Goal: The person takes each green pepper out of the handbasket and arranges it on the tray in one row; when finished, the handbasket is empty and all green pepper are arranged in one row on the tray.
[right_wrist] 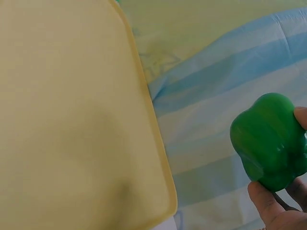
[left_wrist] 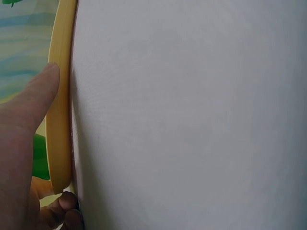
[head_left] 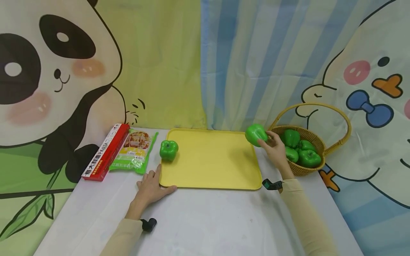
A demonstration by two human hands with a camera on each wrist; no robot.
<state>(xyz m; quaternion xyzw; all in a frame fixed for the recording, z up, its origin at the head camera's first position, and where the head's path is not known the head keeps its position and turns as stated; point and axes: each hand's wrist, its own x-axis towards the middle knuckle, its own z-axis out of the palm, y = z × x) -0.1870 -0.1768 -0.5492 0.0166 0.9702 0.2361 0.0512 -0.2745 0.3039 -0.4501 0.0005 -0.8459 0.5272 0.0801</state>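
Green pepper (head_left: 256,134), in the head view, is pinched by the right hand (head_left: 276,149) near the far right corner of a yellow tray (head_left: 208,160) on the bench (head_left: 205,220), beside a wicker basket (head_left: 297,170) of similar peppers (head_left: 309,158). The left hand (head_left: 152,187) lies loosely spread against the tray's near left corner. Left wrist view: its thumb touches the tray's side. Right wrist view: fingertips grip the pepper.

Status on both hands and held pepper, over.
Left hand touching near-left corner of yellow rectangular tray. Right hand gripping glossy green bell pepper near tray's right edge. Second pepper at tray's left. No obstruction seen.
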